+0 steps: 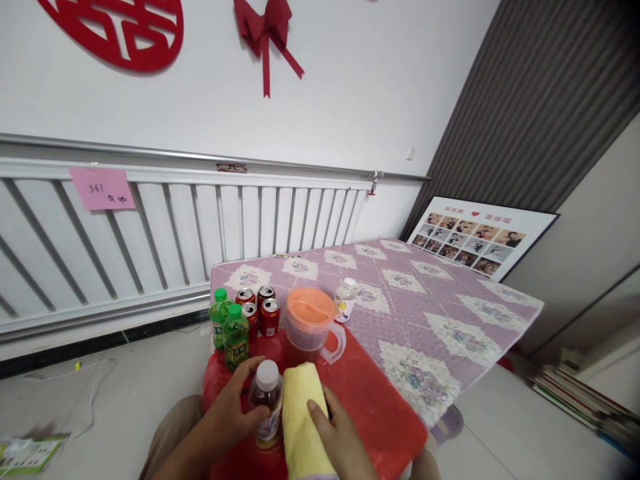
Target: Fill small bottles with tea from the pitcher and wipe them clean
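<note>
A small bottle of dark drink (267, 398) with a white cap stands upright in the grip of my left hand (231, 408), fingers and thumb around its sides. My right hand (341, 432) is closed on a folded yellow cloth (303, 412), held beside the bottle. Just beyond them a clear pitcher (303, 338) with an orange lid and a handle stands on the red sheet (377, 407). Two green bottles (236, 339) are to the left of the pitcher, in front of several red cans (270, 316).
Behind the pitcher a clear bottle (345, 301) with a white cap stands on the floral purple tablecloth (425, 313). A white radiator (280, 220) runs along the wall. At the right a photo board (480, 233) leans up, with stacked flat items (565, 400) on the floor.
</note>
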`<state>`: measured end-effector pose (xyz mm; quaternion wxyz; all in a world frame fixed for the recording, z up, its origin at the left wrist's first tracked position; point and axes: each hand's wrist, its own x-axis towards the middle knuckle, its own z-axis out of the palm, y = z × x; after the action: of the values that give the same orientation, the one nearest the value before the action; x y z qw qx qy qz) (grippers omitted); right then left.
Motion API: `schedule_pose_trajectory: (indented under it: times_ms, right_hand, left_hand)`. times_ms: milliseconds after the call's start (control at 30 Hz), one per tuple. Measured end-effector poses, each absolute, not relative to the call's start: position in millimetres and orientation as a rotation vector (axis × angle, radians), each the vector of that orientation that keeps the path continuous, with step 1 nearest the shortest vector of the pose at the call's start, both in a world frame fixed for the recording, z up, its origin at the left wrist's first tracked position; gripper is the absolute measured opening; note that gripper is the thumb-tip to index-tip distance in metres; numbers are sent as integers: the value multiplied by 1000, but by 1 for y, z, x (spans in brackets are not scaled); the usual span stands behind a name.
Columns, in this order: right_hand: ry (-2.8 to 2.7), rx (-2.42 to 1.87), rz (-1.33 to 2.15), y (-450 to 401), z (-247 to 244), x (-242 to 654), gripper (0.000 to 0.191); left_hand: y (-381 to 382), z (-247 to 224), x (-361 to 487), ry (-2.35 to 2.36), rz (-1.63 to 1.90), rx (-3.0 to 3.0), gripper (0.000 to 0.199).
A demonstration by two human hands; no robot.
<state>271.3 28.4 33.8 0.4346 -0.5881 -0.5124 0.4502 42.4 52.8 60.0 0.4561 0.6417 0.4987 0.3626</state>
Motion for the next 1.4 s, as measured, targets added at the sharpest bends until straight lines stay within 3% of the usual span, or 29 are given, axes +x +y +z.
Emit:
schedule_pose_trajectory:
  times_ms: [167,367,567,800,1033,1167,1400]
  right_hand:
    - [-1162,-1346,1191,32,52,266,57]
    - [-1188,-1313,1251,32,55,257,56]
    - [-1380,-1413,1171,28,39,263,47]
    - [-1317,-1455,1073,30,42,273,54]
    - [-1121,-1253,1275,30,64,257,52]
    - [-1145,-1266,1374,29,58,253,49]
    - [-1344,-1440,1141,28,37,265,45]
  left_hand:
    - [47,57,58,1365,1083,1630,65]
    - [43,68,65,1440,1039,1667,51]
    - [50,72,53,1290,904,1689,60]
    - [52,67,49,1274,901,1627,73]
    - [50,64,54,1305,979,1603,57]
    - [49,69,50,1271,922,1573,60]
    - [54,75,41,1144,821,1593,62]
